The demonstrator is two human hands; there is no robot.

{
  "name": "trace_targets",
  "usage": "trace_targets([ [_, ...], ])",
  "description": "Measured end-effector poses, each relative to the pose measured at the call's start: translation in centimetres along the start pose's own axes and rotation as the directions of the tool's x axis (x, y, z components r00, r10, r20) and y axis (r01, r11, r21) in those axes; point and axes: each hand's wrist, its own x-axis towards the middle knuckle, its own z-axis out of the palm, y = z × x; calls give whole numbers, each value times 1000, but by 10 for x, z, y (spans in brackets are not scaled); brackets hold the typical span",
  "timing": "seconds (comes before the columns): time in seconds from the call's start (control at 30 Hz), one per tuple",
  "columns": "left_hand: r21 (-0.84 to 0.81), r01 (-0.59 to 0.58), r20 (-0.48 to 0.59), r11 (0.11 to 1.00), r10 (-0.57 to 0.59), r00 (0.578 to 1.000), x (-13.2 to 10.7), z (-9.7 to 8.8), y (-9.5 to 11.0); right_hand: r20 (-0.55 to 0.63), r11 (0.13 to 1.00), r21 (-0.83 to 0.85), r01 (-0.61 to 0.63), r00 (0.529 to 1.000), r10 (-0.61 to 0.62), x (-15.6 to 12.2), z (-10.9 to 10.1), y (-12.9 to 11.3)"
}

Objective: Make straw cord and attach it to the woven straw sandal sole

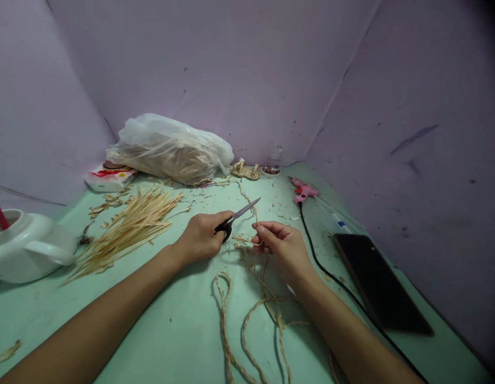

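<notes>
My left hand (203, 236) is closed round the black handles of a pair of scissors (244, 209), whose blades look closed and point up and to the right. Just right of the blades, my right hand (282, 248) pinches a thin twisted straw-coloured cord (250, 241) between thumb and fingers. Below that hand, long loops of the same cord (224, 314) trail over the green tabletop (179, 325) toward me. Short fibre scraps lie under and around the fingers. A strand also runs up from the pinch toward the back of the table.
Dry straw strips (131, 226) lie left, near a white pot (35, 248). A stuffed plastic bag (171, 149) and a red-and-white box (111, 177) stand at the back. To the right are a pink glue gun (304, 191), its black cable (319, 261) and a dark tablet (377, 282).
</notes>
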Motion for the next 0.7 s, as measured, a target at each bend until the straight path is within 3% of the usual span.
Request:
trace_targets([
  [0.17, 28, 30, -82, 999, -28, 996, 1, -2, 1, -35, 997, 43, -59, 998, 61, 1, -2, -1],
  [0.33, 128, -27, -71, 991, 36, 997, -1, -3, 2, -75, 997, 40, -67, 995, 70, 1, -3, -3],
  [0.5, 310, -156, 59, 938, 145, 988, -4, -1, 2, -122, 999, 29, -43, 991, 46, 3, -3, -2],
  [0.7, 417, -159, 130, 895, 114, 985, -5, 1, 2, -125, 996, -63, 65, 989, -72, 4, -2, 3],
])
